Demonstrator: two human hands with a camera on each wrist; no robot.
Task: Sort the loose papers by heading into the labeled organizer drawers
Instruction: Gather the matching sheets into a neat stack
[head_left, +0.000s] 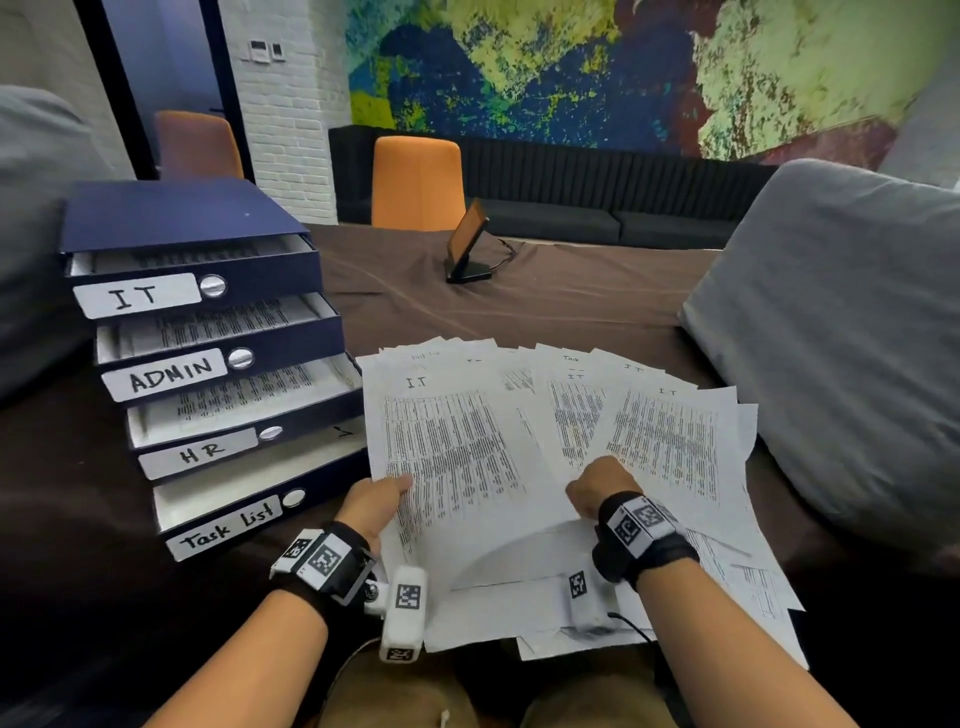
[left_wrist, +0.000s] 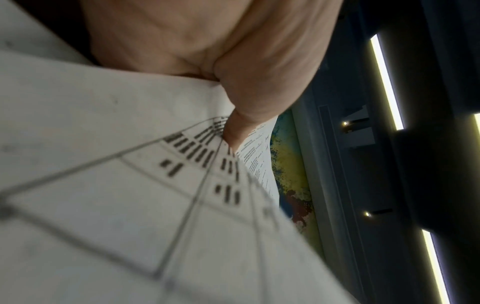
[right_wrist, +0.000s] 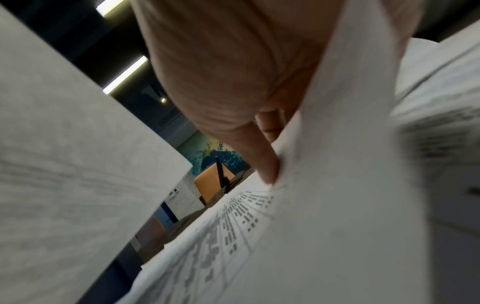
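Head view alone shows labeled drawers (head_left: 208, 364); both hands (head_left: 376, 501) (head_left: 597, 486) pinch fanned papers (head_left: 467, 457).

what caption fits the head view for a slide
Both hands, left hand and right hand, grip fanned papers beside the labeled organizer drawers.

Tilted tablet (head_left: 467, 244) near orange chair (head_left: 417, 182), grey cushion (head_left: 841, 332)

A big painted wall (head_left: 623, 78) in blue, yellow and green fills the back. Below it runs a long black sofa (head_left: 597, 192). An orange chair (head_left: 417, 182) stands in front of the sofa. Left of the chair is a white brick wall (head_left: 291, 130).
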